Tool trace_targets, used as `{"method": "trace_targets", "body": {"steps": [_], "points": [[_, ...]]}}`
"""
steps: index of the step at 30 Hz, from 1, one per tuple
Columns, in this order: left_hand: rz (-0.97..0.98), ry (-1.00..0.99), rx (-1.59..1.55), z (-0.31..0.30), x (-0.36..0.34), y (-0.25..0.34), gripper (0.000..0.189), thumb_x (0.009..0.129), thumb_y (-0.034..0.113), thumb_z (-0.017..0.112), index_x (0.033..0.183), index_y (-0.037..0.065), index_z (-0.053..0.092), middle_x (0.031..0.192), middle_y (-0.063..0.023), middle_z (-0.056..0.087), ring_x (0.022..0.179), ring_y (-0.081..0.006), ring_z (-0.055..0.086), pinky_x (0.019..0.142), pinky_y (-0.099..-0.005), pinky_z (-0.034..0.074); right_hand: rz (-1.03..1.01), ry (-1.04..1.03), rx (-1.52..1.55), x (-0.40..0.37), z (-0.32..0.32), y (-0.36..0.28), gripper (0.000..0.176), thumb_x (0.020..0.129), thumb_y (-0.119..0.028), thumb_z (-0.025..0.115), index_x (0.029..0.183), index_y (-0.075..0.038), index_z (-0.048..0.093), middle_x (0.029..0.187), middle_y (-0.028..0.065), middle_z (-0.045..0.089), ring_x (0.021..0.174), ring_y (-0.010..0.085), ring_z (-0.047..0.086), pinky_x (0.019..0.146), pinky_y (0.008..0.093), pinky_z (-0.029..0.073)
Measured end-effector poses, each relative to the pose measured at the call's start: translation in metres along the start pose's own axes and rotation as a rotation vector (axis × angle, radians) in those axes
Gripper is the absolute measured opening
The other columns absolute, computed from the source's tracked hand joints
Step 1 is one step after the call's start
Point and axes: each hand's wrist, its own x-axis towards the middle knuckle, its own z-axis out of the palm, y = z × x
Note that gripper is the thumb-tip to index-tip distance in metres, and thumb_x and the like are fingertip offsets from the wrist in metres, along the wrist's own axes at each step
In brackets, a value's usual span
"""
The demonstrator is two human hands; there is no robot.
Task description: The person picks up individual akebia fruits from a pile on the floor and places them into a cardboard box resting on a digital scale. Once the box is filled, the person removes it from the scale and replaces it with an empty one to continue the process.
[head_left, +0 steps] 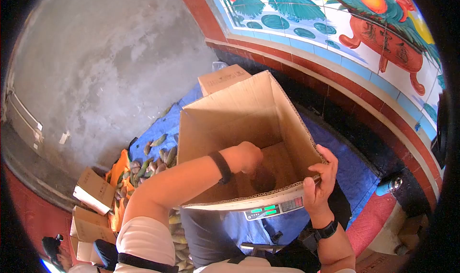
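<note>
A large open cardboard box (230, 112) stands in front of me. My left hand (248, 157) is down inside it, with fingers curled against a dark reddish-brown, roundish item (263, 179) that looks like a piece of produce. The fingertips are partly hidden, and shadow blurs the item's outline. My right hand (322, 179) grips the box's right front corner, thumb outside and fingers over the rim. Just below the front wall shows a digital scale (265, 211) with lit green displays; its platform is hidden by the box.
A pile of long greenish-brown produce (152, 166) lies on a blue tarp (149, 130) to the left. Cardboard boxes (94, 190) stand beyond it. Another box (223, 80) sits behind mine. A person (60, 255) is at the lower left; a bottle (389, 186) lies right.
</note>
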Motion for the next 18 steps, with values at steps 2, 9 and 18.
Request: {"method": "trace_targets", "body": {"steps": [2, 9, 18], "points": [[0.002, -0.061, -0.016, 0.007, 0.003, 0.002, 0.027, 0.07, 0.029, 0.067, 0.085, 0.007, 0.069, 0.086, -0.0122, 0.066, 0.084, -0.0286, 0.063, 0.07, -0.0368, 0.05, 0.002, 0.003, -0.002, 0.0, 0.0, -0.001, 0.026, 0.08, -0.027, 0.054, 0.088, -0.002, 0.051, 0.117, 0.0238, 0.047, 0.105, 0.0347, 0.047, 0.091, 0.042, 0.036], [-0.008, 0.107, -0.091, -0.009, -0.018, -0.008, 0.025, 0.075, 0.026, 0.061, 0.089, 0.006, 0.065, 0.086, -0.0138, 0.065, 0.083, -0.0323, 0.062, 0.069, -0.0415, 0.05, -0.02, 0.076, 0.015, -0.005, 0.001, 0.003, 0.024, 0.083, -0.026, 0.051, 0.084, -0.002, 0.049, 0.114, 0.0238, 0.048, 0.101, 0.0341, 0.047, 0.089, 0.0412, 0.036], [-0.071, 0.599, -0.381, 0.013, -0.133, -0.025, 0.032, 0.077, 0.025, 0.061, 0.103, 0.007, 0.06, 0.095, -0.0146, 0.061, 0.091, -0.0329, 0.057, 0.079, -0.0416, 0.045, 0.012, 0.078, 0.039, 0.002, 0.013, 0.002, 0.024, 0.085, -0.025, 0.046, 0.087, -0.001, 0.047, 0.118, 0.0234, 0.048, 0.104, 0.0336, 0.047, 0.091, 0.0413, 0.034]]}}
